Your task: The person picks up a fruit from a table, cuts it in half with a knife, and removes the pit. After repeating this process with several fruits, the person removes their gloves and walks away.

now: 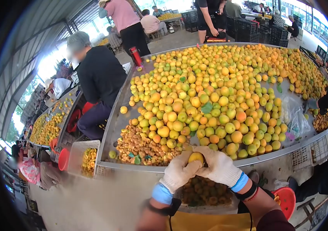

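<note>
My left hand and my right hand, both in white knitted gloves with blue cuffs, meet at the near edge of a metal table. Between their fingertips they grip one yellow apricot. Just past the hands spreads a large heap of yellow-green and orange apricots. A pile of brown apricot pits lies on the table to the left of my hands. Below them, under the table edge, a crate of darker fruit pieces is partly hidden by my wrists.
A white crate of apricot halves stands on the floor at left. A red bucket is at lower right. A clear plastic bag and a red thermos rest on the table. A person in dark clothing sits at left; a co-worker's arm reaches in at right.
</note>
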The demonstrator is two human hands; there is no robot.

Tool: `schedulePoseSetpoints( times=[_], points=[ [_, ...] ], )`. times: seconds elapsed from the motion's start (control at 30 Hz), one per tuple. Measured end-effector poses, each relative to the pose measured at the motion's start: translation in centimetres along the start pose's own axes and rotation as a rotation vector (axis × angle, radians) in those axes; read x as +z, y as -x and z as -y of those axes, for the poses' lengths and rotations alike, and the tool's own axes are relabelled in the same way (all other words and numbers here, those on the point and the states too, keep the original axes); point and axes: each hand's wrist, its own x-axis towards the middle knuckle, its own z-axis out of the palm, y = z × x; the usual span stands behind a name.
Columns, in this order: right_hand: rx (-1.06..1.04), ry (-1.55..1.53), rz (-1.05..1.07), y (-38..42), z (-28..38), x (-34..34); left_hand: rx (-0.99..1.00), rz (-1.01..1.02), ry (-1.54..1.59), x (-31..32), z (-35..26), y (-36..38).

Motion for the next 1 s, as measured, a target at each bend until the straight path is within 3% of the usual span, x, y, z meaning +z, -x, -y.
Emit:
schedulePoseSetpoints(
  times=[0.03,0.07,0.13,0.17,0.2,0.3,0.47,0.67,0.73,0.87,0.9,1.0],
  points=[
    [0.021,0.012,0.003,0.1,0.1,0.1,0.124,-0.014,-0.136,0.1,0.0,-0.3],
    [0.02,0.014,-0.002,0.0,0.1,-0.1,0.129,-0.012,-0.137,0.1,-0.1,-0.4],
    [0.051,-0.02,0.078,0.3,0.1,-0.1,-0.195,0.121,0.171,0.3,-0.9,-0.2],
    [-0.014,-0.028,0.054,0.5,-0.4,0.3,-0.273,0.114,0.225,0.6,-1.3,-0.2],
    [0.051,-0.056,0.085,0.8,-0.3,0.4,-0.313,0.145,0.275,0.6,-2.4,-0.1],
    [0.028,-0.106,0.007,1.3,-0.4,0.6,-0.308,0.178,0.304,1.1,-2.1,-0.2],
    [0.009,-0.089,-0.053,1.9,-0.8,0.8,-0.353,0.021,0.458,2.7,-2.8,0.2],
    [-0.034,-0.081,-0.117,1.8,-1.1,1.1,-0.248,0.002,0.53,3.7,-1.1,0.0],
    [-0.015,-0.133,-0.079,1.8,-0.6,0.6,-0.273,-0.126,0.655,4.5,-2.0,0.2],
    [0.032,-0.144,-0.028,1.4,-0.6,0.0,-0.227,-0.082,0.714,4.7,0.3,-0.4],
    [0.041,-0.13,-0.051,1.4,-1.1,0.3,-0.207,0.032,0.724,3.9,2.0,-1.3],
    [-0.074,-0.002,-0.061,0.9,-1.5,-0.4,-0.268,0.049,0.531,3.3,-1.3,-0.6]
  ],
)
